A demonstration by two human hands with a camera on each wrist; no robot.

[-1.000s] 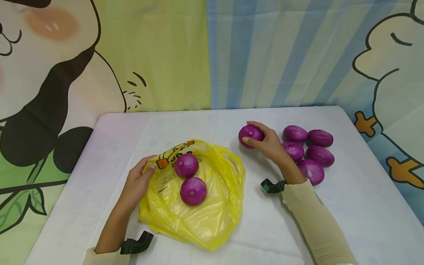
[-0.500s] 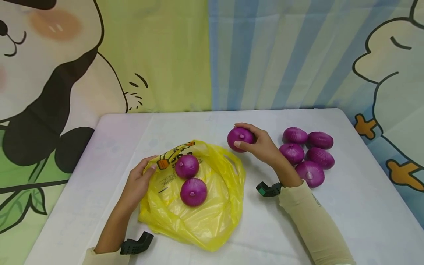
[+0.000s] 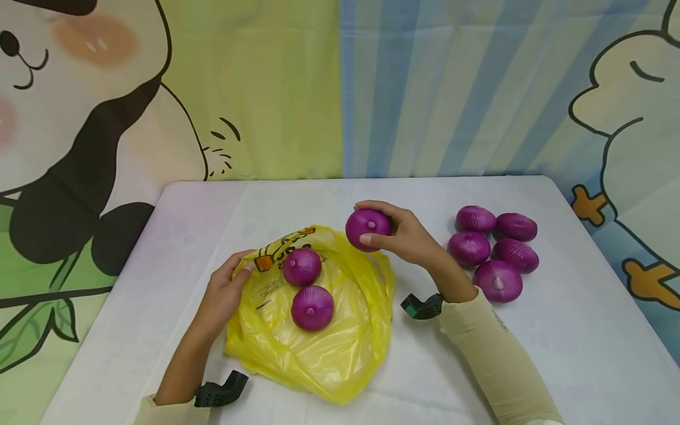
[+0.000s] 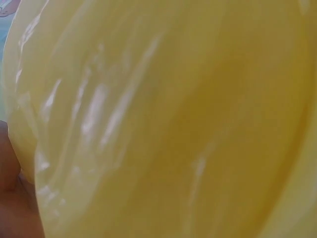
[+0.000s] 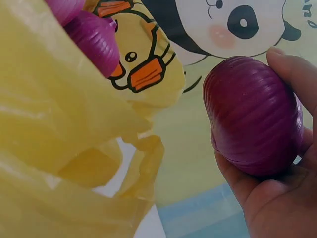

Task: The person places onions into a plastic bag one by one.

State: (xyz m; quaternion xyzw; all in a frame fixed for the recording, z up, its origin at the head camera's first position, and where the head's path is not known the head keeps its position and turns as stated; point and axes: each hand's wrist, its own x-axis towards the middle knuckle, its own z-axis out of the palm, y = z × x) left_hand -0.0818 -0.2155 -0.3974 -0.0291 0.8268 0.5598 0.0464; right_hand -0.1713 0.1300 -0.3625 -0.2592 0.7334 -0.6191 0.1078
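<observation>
Right hand (image 3: 410,239) grips purple onion (image 3: 363,228) near mouth of yellow bag (image 3: 345,360); left hand (image 3: 225,290) pinches rim. Inside, two onions (image 3: 312,308); on tabletop (image 3: 186,236), five others (image 3: 498,281). Bagging apparently underway; next move likely calls for lowering onion, letting go.

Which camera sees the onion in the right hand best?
The right wrist camera: the onion looks biggest there, seen close up. The head camera shows it smaller, with the right hand partly over it. The left wrist camera doesn't show it, mostly just yellow bag.
</observation>
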